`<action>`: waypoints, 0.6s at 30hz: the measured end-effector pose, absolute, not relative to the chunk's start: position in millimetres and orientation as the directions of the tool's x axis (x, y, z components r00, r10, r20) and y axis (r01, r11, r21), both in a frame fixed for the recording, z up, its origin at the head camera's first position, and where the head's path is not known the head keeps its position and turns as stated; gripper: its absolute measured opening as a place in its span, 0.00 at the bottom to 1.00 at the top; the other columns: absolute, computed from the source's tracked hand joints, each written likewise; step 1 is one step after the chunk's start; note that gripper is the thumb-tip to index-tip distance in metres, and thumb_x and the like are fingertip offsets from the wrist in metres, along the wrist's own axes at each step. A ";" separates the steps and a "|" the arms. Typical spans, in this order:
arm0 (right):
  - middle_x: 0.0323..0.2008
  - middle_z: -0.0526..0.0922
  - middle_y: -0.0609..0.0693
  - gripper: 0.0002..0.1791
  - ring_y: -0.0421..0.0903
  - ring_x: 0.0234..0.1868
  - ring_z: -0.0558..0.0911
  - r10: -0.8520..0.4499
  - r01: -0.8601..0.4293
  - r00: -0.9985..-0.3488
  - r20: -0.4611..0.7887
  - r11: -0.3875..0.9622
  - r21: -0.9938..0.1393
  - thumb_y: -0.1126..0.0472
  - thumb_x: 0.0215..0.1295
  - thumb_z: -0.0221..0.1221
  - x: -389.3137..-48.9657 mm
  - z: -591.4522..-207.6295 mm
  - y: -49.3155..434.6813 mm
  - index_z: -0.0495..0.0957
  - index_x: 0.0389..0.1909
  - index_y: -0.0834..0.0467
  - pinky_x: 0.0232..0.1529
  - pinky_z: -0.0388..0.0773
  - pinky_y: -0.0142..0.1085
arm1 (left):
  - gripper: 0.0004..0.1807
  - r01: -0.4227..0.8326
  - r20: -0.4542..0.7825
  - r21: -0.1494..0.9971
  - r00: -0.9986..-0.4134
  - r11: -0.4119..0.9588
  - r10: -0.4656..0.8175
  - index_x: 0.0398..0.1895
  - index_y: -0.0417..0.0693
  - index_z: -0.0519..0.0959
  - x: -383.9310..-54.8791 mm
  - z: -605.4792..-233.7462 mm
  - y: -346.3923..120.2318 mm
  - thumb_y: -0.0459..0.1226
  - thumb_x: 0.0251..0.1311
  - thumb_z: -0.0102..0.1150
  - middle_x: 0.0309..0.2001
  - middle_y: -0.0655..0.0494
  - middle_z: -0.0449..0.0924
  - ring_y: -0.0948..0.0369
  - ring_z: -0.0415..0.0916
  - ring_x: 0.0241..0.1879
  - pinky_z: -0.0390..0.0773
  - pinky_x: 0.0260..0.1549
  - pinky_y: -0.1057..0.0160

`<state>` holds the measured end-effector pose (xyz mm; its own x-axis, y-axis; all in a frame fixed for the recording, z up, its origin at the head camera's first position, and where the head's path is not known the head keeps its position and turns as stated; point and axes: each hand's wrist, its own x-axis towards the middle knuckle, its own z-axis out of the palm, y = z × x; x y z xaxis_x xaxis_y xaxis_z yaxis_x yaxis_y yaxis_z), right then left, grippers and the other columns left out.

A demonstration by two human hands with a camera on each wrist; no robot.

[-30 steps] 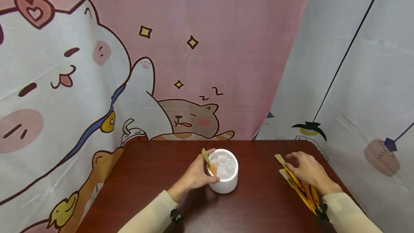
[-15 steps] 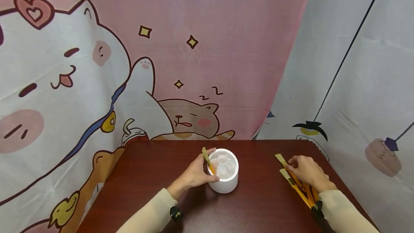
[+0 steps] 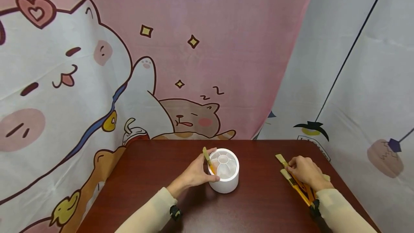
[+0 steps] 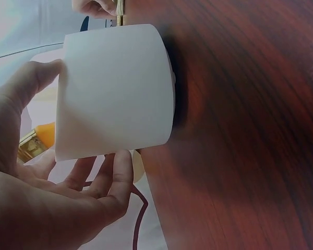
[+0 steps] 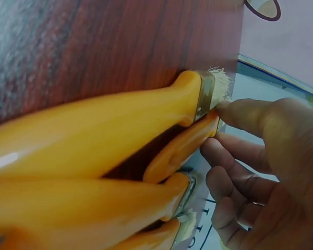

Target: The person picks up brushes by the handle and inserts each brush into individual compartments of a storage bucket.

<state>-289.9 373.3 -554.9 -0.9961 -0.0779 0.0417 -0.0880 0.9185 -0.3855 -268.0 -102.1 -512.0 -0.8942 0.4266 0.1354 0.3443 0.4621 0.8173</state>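
Observation:
My left hand (image 3: 194, 173) grips the near left side of a white round compartment holder (image 3: 231, 185), which stands upright on the table. In the left wrist view, the thumb and fingers spread around the holder's wall (image 4: 115, 94). One paintbrush (image 3: 206, 154) leans inside it, pale bristles up, its orange handle down in a compartment. On the right, my right hand (image 3: 305, 172) pinches a flat yellow-handled paintbrush (image 5: 182, 148) near its metal band with thumb and fingertips. Several similar brushes lie beside it, one being the nearer paintbrush (image 3: 286, 175). My hand and sleeve hide parts of their handles.
The dark red-brown table (image 3: 258, 204) extends between the holder and the brushes. Right behind its far edge hangs a pink and white cartoon curtain (image 3: 245, 64). More pale bristles (image 3: 327, 177) show to the right of my right wrist.
My right hand has lowered slightly, and its fingers have closed on a brush near the bristle end. The left hand and the holder have stayed in place.

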 end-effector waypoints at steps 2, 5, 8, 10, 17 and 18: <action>0.39 0.90 0.53 0.13 0.43 0.30 0.83 -0.072 -0.081 -0.997 0.037 0.918 -0.388 0.53 0.71 0.69 -290.5 -556.2 372.6 0.89 0.46 0.59 0.26 0.78 0.40 | 0.60 0.343 0.132 0.816 -0.894 0.465 0.428 0.83 0.60 0.61 -267.7 -511.4 -102.0 0.43 0.47 0.87 0.72 0.51 0.76 0.48 0.73 0.72 0.67 0.73 0.33; 0.39 0.90 0.53 0.13 0.43 0.30 0.83 -0.067 -0.075 -0.997 0.033 0.917 -0.393 0.53 0.71 0.69 -292.1 -558.1 372.1 0.89 0.46 0.60 0.27 0.79 0.40 | 0.59 0.338 0.125 0.815 -0.896 0.471 0.427 0.83 0.62 0.61 -267.0 -509.9 -101.7 0.43 0.48 0.87 0.72 0.51 0.75 0.48 0.73 0.72 0.67 0.72 0.33; 0.37 0.89 0.52 0.14 0.44 0.31 0.83 -0.059 -0.070 -0.997 0.039 0.915 -0.398 0.53 0.70 0.70 -293.8 -559.0 372.2 0.88 0.45 0.60 0.29 0.80 0.41 | 0.59 0.337 0.122 0.815 -0.896 0.472 0.428 0.83 0.63 0.61 -266.5 -508.7 -101.2 0.43 0.48 0.87 0.72 0.50 0.75 0.47 0.73 0.72 0.67 0.72 0.33; 0.36 0.88 0.51 0.14 0.44 0.31 0.83 -0.059 -0.075 -0.997 0.050 0.910 -0.407 0.54 0.69 0.70 -294.9 -559.3 372.4 0.87 0.45 0.61 0.30 0.80 0.42 | 0.59 0.338 0.123 0.815 -0.895 0.471 0.429 0.83 0.64 0.61 -266.4 -508.2 -100.8 0.43 0.48 0.87 0.73 0.50 0.75 0.47 0.73 0.73 0.67 0.73 0.32; 0.30 0.85 0.49 0.13 0.43 0.27 0.80 -0.077 -0.125 -0.990 0.122 0.882 -0.454 0.58 0.65 0.73 -300.1 -565.2 370.5 0.83 0.42 0.62 0.29 0.78 0.39 | 0.58 0.333 0.117 0.816 -0.896 0.473 0.429 0.82 0.67 0.61 -266.9 -507.7 -100.8 0.43 0.49 0.87 0.72 0.51 0.75 0.47 0.73 0.73 0.66 0.73 0.31; 0.29 0.84 0.49 0.13 0.43 0.27 0.79 -0.075 -0.128 -0.988 0.134 0.882 -0.454 0.58 0.64 0.73 -300.6 -566.1 369.9 0.83 0.42 0.61 0.29 0.77 0.39 | 0.58 0.333 0.117 0.815 -0.896 0.474 0.428 0.82 0.67 0.61 -267.0 -507.7 -100.9 0.44 0.49 0.87 0.72 0.51 0.75 0.47 0.72 0.73 0.66 0.73 0.31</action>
